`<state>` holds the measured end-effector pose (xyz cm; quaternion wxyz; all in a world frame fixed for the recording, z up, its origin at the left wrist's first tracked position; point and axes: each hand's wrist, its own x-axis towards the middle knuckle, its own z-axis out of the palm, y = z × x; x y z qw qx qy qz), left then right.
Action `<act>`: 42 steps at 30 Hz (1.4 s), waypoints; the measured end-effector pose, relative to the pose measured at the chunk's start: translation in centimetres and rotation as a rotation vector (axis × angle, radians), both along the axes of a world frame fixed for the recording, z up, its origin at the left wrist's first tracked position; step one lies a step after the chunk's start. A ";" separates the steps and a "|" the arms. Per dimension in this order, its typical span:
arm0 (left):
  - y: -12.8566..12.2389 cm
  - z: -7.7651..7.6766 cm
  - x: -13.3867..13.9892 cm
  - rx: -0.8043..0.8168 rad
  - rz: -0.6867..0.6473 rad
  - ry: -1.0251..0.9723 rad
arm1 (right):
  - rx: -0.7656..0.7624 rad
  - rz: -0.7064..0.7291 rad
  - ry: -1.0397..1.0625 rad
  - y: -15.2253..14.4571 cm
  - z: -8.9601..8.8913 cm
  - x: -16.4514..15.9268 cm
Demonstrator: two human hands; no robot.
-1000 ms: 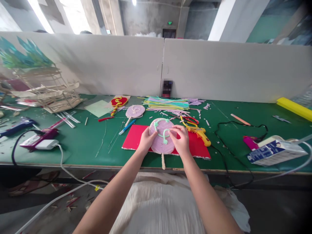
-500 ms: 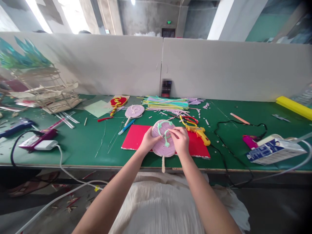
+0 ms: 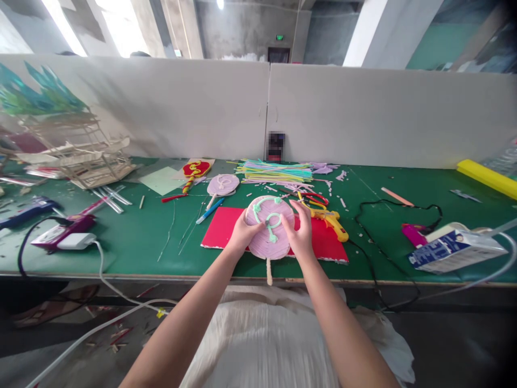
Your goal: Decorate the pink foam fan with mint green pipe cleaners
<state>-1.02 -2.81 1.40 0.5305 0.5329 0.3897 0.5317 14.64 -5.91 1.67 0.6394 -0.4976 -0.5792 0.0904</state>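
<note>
A round lilac hand fan (image 3: 270,250), covered in fuzzy strips with a cream handle, is held upright over the table's front. Mint-green pipe cleaner (image 3: 273,237) forms an arc and a loop with a tail on its face. My left hand (image 3: 241,234) grips the fan's left edge, thumb on the front and the other fingers hidden behind. At the right edge, my right hand (image 3: 301,231) holds the fan between its thumb, on the face near the loop, and its bent fingers. Under the fan lies a red board (image 3: 222,226).
Behind are a similar lilac fan (image 3: 223,185), a red-and-yellow fan (image 3: 196,168), and a heap of pipe cleaners (image 3: 274,171). A yellow glue gun (image 3: 333,222) and scissors (image 3: 315,200) lie right. Cords, a power strip (image 3: 64,231) and a carton (image 3: 452,250) flank the work area.
My right hand has left the green loop at the centre and moved to the fan's right edge, its fingers spreading. The fan has shifted slightly left, and the loop now shows fully.
</note>
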 end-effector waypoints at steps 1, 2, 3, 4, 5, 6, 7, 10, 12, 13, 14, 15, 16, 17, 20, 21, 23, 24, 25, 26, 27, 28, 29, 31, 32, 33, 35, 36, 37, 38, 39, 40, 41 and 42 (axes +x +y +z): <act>0.0 0.0 0.0 -0.008 -0.001 -0.021 | -0.046 0.053 0.079 0.1 0.0 -0.1; 0.0 0.0 0.0 -0.011 -0.004 -0.037 | -0.104 0.117 0.165 0.2 -0.1 -0.1; 0.0 0.0 0.0 -0.012 -0.006 -0.049 | -0.169 0.187 0.251 0.3 -0.3 -0.1; 0.0 0.0 0.0 -0.011 -0.009 -0.059 | -0.234 0.255 0.330 0.4 -0.4 -0.2; -0.1 0.0 0.0 -0.010 -0.012 -0.065 | -0.290 0.312 0.395 0.5 -0.6 -0.2; -0.1 0.0 0.0 -0.009 -0.017 -0.067 | -0.331 0.351 0.443 0.5 -0.7 -0.2; -0.1 0.0 0.0 -0.008 -0.028 -0.066 | -0.356 0.369 0.480 0.5 -0.8 -0.2; 0.0 0.0 0.0 0.005 -0.065 -0.054 | -0.365 0.363 0.545 0.5 -0.8 -0.1; 0.0 0.0 0.1 0.017 -0.070 -0.045 | -0.361 0.351 0.551 0.5 -0.8 -0.1; 0.0 -0.1 0.1 0.022 -0.067 -0.041 | -0.361 0.347 0.543 0.5 -0.8 -0.1; 0.0 -0.1 0.1 0.023 -0.061 -0.037 | -0.361 0.341 0.532 0.5 -0.8 -0.1; 0.0 -0.1 0.1 0.021 -0.055 -0.032 | -0.362 0.335 0.520 0.5 -0.8 -0.1; 0.0 -0.1 0.1 0.019 -0.048 -0.027 | -0.364 0.331 0.508 0.5 -0.8 -0.1; 0.0 -0.1 0.0 0.016 -0.038 -0.021 | -0.365 0.328 0.495 0.5 -0.8 -0.1; 0.0 -0.1 0.0 0.029 -0.015 0.004 | -0.343 0.332 0.439 0.5 -0.6 -0.1; 0.0 -0.1 0.0 0.039 -0.013 0.013 | -0.319 0.334 0.417 0.4 -0.4 -0.1; 0.0 0.0 0.1 0.059 -0.018 0.029 | -0.268 0.338 0.388 0.4 -0.1 -0.2; -0.1 0.0 0.1 0.067 -0.025 0.035 | -0.248 0.339 0.381 0.3 0.0 -0.2; -0.1 0.0 0.1 0.073 -0.036 0.038 | -0.234 0.336 0.374 0.3 0.1 -0.2; -0.1 0.0 0.1 0.074 -0.047 0.038 | -0.224 0.329 0.363 0.3 0.2 -0.2; -0.1 -0.1 0.1 0.071 -0.054 0.035 | -0.213 0.318 0.348 0.3 0.2 -0.2; -0.1 -0.1 0.1 0.065 -0.055 0.028 | -0.201 0.306 0.332 0.3 0.1 -0.2; -0.1 -0.2 0.1 0.057 -0.048 0.020 | -0.189 0.294 0.319 0.4 0.1 -0.2; -0.1 -0.2 0.1 0.040 -0.024 0.004 | -0.180 0.277 0.304 0.4 -0.1 -0.1; -0.1 -0.3 0.1 0.033 -0.013 -0.001 | -0.185 0.271 0.292 0.4 -0.2 -0.1; -0.1 -0.3 0.1 0.027 -0.004 -0.005 | -0.194 0.265 0.272 0.4 -0.2 0.0; -0.1 -0.3 0.1 0.014 0.011 -0.020 | -0.211 0.257 0.217 0.3 -0.3 0.1; 0.0 -0.2 0.1 0.007 0.023 -0.031 | -0.212 0.256 0.193 0.3 -0.2 0.1; 0.0 -0.2 0.0 0.000 0.037 -0.045 | -0.206 0.259 0.179 0.3 -0.2 0.1; 0.1 -0.2 0.0 -0.007 0.050 -0.060 | -0.197 0.265 0.176 0.2 -0.2 0.1; 0.1 -0.1 0.0 -0.013 0.060 -0.073 | -0.188 0.274 0.178 0.3 -0.2 0.1; 0.1 -0.1 0.0 -0.018 0.067 -0.080 | -0.180 0.281 0.183 0.3 -0.2 0.1; 0.1 0.0 0.0 -0.021 0.071 -0.083 | -0.174 0.285 0.189 0.4 -0.2 0.1; 0.1 0.1 0.0 -0.021 0.069 -0.080 | -0.170 0.283 0.191 0.4 -0.3 0.2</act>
